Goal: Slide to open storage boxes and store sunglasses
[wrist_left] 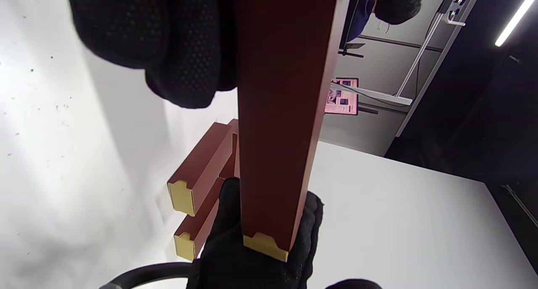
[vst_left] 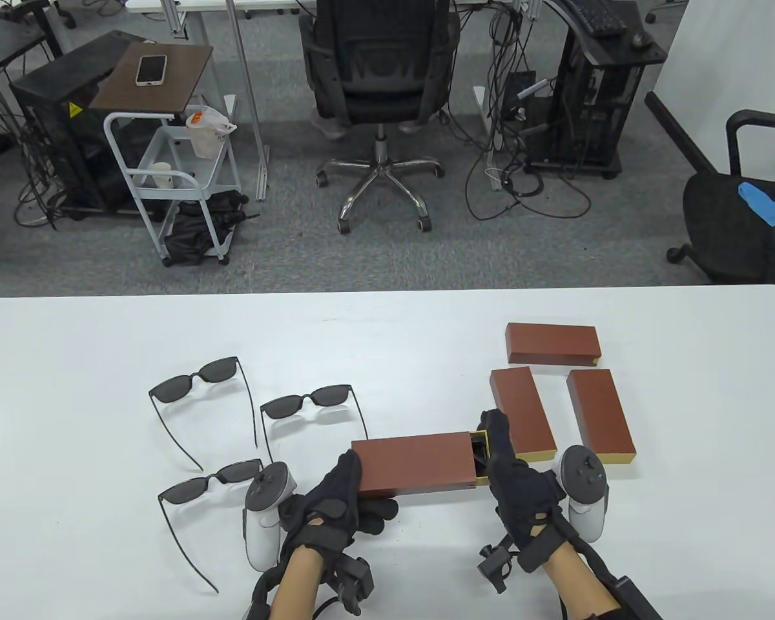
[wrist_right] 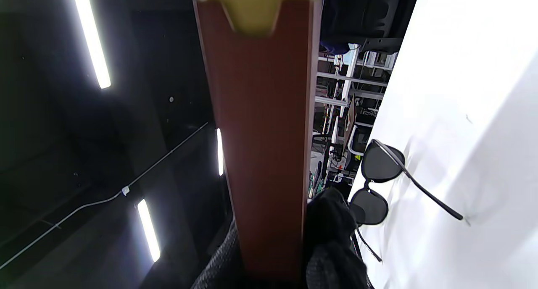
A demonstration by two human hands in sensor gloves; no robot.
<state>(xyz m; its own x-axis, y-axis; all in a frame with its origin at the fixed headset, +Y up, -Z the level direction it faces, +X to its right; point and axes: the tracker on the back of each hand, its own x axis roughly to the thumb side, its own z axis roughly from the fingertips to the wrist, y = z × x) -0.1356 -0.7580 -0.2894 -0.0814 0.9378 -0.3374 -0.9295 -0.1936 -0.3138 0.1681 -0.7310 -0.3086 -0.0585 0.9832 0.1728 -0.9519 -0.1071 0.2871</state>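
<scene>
Left hand (vst_left: 336, 500) grips box (vst_left: 416, 464) end; right hand (vst_left: 513, 475) fingers hold drawer (vst_left: 482, 457).

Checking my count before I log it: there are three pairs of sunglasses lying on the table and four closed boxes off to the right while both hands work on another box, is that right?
Not quite. The table view shows three closed boxes off to the right, not four. Three pairs of sunglasses do lie on the table, and the left hand and right hand do hold another, partly slid-open box.
</scene>
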